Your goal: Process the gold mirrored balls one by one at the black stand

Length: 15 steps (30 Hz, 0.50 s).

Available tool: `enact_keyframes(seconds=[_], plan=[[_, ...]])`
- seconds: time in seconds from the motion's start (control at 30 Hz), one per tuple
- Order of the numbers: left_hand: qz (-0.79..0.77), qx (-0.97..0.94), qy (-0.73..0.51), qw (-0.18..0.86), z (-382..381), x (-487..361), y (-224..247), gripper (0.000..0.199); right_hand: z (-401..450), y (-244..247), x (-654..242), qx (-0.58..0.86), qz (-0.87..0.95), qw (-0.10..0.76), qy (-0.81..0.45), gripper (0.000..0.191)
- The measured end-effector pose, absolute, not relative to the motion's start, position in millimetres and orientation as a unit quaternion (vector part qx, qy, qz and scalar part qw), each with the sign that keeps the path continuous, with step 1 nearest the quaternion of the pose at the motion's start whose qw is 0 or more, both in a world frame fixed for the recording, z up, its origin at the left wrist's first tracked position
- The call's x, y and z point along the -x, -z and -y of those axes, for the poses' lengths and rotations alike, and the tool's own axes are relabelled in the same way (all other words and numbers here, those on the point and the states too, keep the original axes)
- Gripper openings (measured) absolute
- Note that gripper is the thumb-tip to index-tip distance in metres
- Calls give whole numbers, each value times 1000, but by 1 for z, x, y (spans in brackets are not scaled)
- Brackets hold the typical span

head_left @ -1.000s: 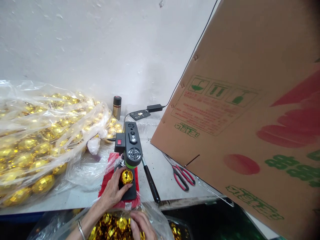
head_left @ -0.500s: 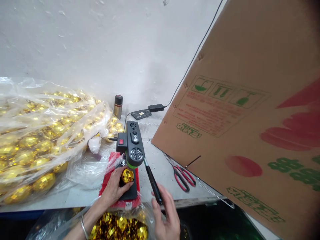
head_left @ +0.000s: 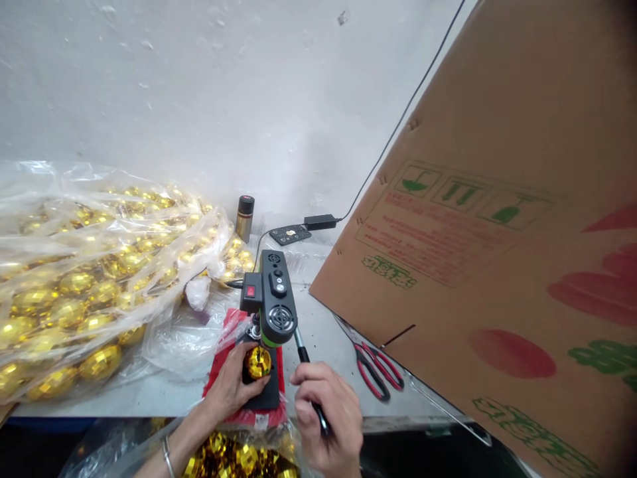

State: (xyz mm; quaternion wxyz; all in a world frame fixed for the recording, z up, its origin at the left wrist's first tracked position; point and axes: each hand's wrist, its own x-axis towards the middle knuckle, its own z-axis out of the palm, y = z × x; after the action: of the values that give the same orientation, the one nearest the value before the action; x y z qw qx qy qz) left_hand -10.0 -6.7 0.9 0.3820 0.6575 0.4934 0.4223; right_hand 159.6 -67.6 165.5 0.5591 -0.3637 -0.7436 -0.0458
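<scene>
My left hand (head_left: 233, 385) grips a shiny gold faceted ball (head_left: 259, 362) between thumb and fingers, on the dark base under the head of a black press machine (head_left: 277, 299). Its wrist wears a silver bangle. Fingers curled, my right hand (head_left: 329, 413) is closed around the black lever handle (head_left: 304, 356) that slopes down from the press's right side. Beneath the press lies a red cloth or pad (head_left: 213, 372), partly under clear plastic.
Plastic-wrapped gold balls (head_left: 64, 313) pile up at left; more lie in a bag (head_left: 233, 458) below the table edge. Red-handled scissors (head_left: 371, 372) lie by a large leaning carton (head_left: 448, 279). A spray can (head_left: 244, 219) and a black adapter (head_left: 320, 222) stand behind.
My right hand has closed its fingers over the lever handle, where they were looser before. The left hand keeps the ball under the press. The view has shifted slightly.
</scene>
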Motion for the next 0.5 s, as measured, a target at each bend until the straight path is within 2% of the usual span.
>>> enact_keyframes(seconds=[0.3,0.5], plan=[[-493,-658,-428,375,8,7,1,52,63,-111,-143,378,685,615,102,31],[-498,-659,-419,377,10,7,-7,50,64,-85,-135,401,629,663,65,30]])
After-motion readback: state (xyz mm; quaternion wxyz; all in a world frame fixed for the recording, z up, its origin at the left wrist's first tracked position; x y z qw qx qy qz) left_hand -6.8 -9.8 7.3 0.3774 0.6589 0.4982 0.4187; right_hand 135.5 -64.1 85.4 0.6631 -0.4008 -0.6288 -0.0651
